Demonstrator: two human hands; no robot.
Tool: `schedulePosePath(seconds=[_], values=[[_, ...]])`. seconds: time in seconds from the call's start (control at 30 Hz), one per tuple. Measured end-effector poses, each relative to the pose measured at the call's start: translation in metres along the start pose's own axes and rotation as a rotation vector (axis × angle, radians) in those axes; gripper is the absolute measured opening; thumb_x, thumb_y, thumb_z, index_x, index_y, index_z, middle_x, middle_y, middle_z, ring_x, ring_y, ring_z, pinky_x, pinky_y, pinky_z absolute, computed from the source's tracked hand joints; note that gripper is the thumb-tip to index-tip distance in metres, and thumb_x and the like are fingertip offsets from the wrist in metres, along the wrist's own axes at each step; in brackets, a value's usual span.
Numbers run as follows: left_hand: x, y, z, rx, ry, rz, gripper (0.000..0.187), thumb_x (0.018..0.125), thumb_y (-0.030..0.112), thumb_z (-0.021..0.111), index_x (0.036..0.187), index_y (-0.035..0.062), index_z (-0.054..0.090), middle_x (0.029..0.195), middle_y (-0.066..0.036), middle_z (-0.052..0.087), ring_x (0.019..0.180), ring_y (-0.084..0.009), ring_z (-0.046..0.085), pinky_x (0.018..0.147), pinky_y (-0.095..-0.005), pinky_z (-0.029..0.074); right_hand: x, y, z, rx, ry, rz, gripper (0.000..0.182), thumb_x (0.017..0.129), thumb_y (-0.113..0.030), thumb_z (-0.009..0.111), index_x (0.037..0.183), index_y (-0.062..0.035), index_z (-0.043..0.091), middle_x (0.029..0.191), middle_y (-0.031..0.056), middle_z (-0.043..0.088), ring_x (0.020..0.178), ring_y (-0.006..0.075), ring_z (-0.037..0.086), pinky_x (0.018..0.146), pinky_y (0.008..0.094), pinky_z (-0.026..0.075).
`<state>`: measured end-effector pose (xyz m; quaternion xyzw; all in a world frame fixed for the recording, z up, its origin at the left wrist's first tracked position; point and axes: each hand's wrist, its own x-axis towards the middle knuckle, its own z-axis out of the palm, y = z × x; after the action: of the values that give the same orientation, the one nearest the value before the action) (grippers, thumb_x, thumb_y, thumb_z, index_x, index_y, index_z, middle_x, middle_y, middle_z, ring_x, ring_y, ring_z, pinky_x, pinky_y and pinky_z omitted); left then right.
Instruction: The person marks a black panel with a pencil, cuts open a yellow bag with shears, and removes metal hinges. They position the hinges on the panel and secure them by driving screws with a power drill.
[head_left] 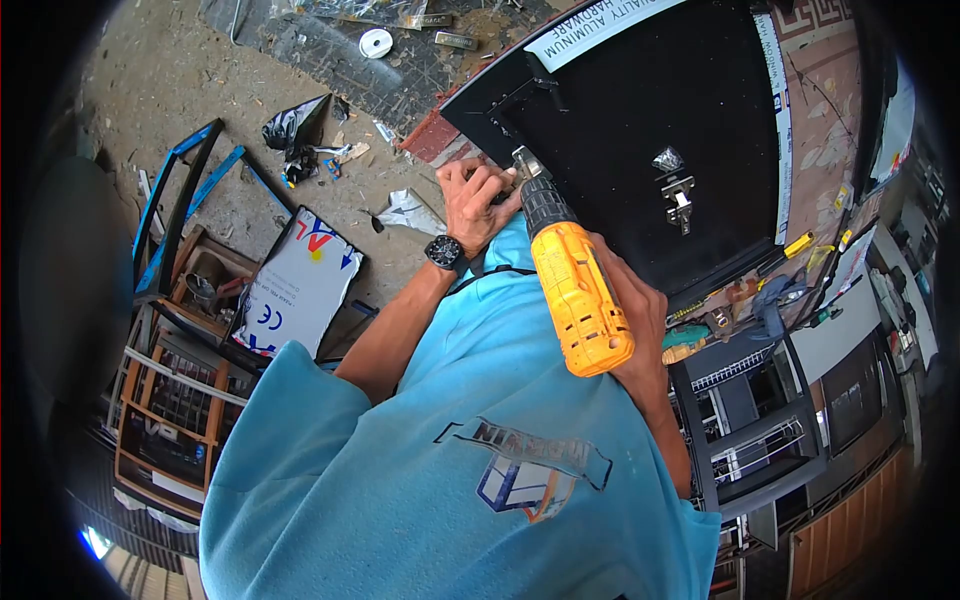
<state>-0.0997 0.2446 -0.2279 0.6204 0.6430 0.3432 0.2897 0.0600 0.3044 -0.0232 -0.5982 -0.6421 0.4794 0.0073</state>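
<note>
My right hand [632,290] is wrapped around a yellow and black cordless drill [580,295]. The drill's black chuck [544,200] points toward the edge of a dark aluminum-framed panel [620,130]. Close to the chuck, a small metal piece [524,160] sits at that frame edge. My left hand [477,205], with a black watch on its wrist, is beside the chuck with its fingers curled at the frame; what they grip is hidden. On the panel lie metal latch hardware [678,203] and a small clear plastic packet [668,159].
To the left, blue-taped frames [180,190] and a printed white board [300,280] lean together. Black plastic scraps [297,125] and a white roll [376,43] lie on the floor. Tools and cloth [770,305] clutter the right, near dark window frames [760,440].
</note>
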Motion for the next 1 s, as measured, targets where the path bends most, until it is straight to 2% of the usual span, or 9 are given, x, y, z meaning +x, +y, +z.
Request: schedulePosePath(seconds=[0.2,0.27,0.87,1.0], values=[[0.000,0.001,-0.002,0.014,-0.011,0.004,0.025,0.063,0.017,0.080,0.082,0.0102,0.065,0.083,0.000,0.059,0.086,-0.0196,0.053,0.081,-0.0387,0.034,0.001,-0.005,-0.003,0.015,-0.009,0.013,0.072,0.068,-0.023,0.076,0.130,-0.0003,0.049,0.094,0.0173,0.064,0.082,0.0328,0.067,0.070,0.0367,0.053],[0.001,0.001,-0.001,0.019,-0.011,0.003,0.025,0.063,0.018,0.081,0.081,0.0100,0.065,0.083,0.001,0.059,0.086,-0.0197,0.053,0.081,-0.0386,0.034,0.003,-0.012,-0.007,0.067,-0.071,0.108,0.064,0.073,-0.013,0.073,0.129,0.0064,0.049,0.117,0.0230,0.062,0.107,0.0332,0.063,0.088,0.0363,0.049],[0.002,0.001,-0.002,0.019,-0.009,0.010,0.024,0.064,0.016,0.080,0.080,0.0098,0.064,0.083,0.001,0.060,0.086,-0.0197,0.053,0.081,-0.0386,0.034,0.003,-0.009,-0.006,0.086,-0.070,0.118,0.068,0.071,-0.014,0.076,0.130,0.0062,0.049,0.118,0.0227,0.061,0.108,0.0306,0.063,0.089,0.0376,0.049],[0.001,0.000,-0.002,0.009,-0.017,0.008,0.025,0.063,0.016,0.080,0.082,0.0101,0.065,0.083,0.001,0.059,0.086,-0.0200,0.053,0.081,-0.0391,0.034,0.004,-0.012,-0.006,0.115,-0.064,0.120,0.067,0.071,-0.015,0.075,0.129,0.0058,0.050,0.117,0.0233,0.062,0.106,0.0331,0.064,0.088,0.0379,0.050]])
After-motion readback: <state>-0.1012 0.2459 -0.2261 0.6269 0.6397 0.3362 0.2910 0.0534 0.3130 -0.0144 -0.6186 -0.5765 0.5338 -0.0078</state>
